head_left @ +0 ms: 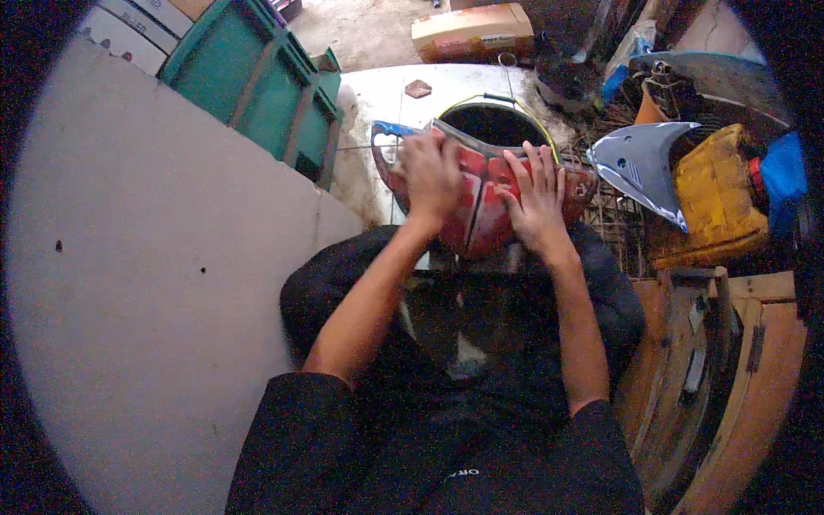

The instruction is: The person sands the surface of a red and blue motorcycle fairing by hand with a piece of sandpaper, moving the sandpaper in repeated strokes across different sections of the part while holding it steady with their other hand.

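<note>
A curved, glossy red panel with dark lines (489,227), like a piece of motorcycle bodywork, lies across my lap in front of my knees. My right hand (539,199) rests flat on its right half, fingers spread. On the left half is my left hand (432,176), bent over the surface and smeared by motion. Whatever may be under its fingers is hidden. At the panel's far left corner a blue patch (390,129) shows. Just beyond the panel stands a black bucket (493,123) with a yellow-green band along its rim.
A pale wall (172,232) rises close on my left, with a green shelf-like frame (257,77) beyond. At right are a grey body panel (639,154), a yellow jerrycan (721,193) and wooden furniture (747,343). A cardboard box (472,34) sits behind the white tiles (369,90).
</note>
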Tool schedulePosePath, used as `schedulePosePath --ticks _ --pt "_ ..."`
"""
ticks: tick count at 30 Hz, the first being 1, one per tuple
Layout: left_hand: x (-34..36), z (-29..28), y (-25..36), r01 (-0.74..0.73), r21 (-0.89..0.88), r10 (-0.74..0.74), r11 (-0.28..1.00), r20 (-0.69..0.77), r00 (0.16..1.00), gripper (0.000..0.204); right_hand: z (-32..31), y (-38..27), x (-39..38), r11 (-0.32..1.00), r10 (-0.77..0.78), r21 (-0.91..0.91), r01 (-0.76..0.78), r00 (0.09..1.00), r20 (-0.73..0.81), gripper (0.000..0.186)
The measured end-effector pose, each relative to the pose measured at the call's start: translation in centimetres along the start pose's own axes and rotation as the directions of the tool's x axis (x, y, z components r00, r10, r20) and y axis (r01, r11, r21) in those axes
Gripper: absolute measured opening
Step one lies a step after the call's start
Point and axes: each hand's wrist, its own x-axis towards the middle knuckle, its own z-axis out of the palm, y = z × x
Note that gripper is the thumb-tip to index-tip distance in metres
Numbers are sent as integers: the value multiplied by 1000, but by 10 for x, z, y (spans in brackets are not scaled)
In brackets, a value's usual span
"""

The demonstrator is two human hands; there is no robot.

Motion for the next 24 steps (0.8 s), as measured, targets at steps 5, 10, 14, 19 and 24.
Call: schedulePosePath --ticks 5,10,14,19,24 --pt "-11 5 -15 -3 -64 5 998 18 1000 29 4 0 0 1000 -16 8 16 1000 7 61" --pt "15 -9 -3 258 -22 -259 966 -89 962 26 2 -4 0 1000 -18 -25 18 1000 -8 61" --pt "-17 -1 5 -129 11 128 992 44 991 23 5 -1 0 1000 -14 -6 14 1000 -8 61" --pt "18 -6 -9 254 -30 -256 967 -80 963 25 1 -3 0 1000 -10 -21 10 1000 3 61" --pt "-23 -18 22 -19 89 7 996 128 992 29 1 -1 2 999 -16 -42 15 999 -28 60"
